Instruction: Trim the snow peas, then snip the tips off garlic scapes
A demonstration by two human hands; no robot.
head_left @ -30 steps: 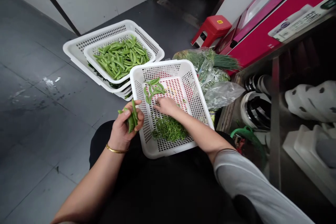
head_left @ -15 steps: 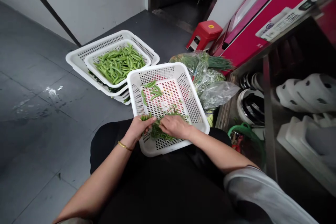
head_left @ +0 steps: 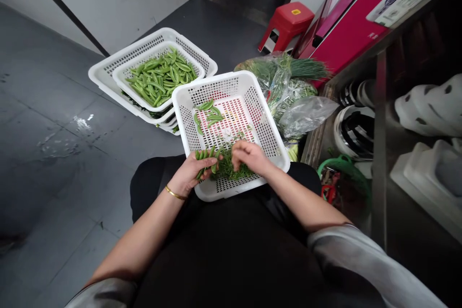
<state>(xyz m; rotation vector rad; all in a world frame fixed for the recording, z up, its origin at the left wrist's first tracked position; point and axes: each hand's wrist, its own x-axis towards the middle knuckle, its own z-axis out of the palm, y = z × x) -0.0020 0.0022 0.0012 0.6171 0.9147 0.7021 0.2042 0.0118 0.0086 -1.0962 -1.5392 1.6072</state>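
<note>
Note white perforated basket [head_left: 265, 132] across lap, presumably for easy reach. See fine greens [head_left: 225, 166] heaped at near end. Find right hand [head_left: 249, 158] curled narrow above (cannot tell if gripping any), left hand [head_left: 193, 169] closed around pea pods [head_left: 202, 154] at near-left rim, likely bunched to free the other. See loose pods [head_left: 214, 117] toward far-left corner.

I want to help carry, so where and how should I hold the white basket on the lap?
Probably take the basket by the middles of its left and right rims, one hand each, coming from outside. The rim runs all around, and the top is open, so lifting both sides evenly should stop the loose pods sliding.
</note>
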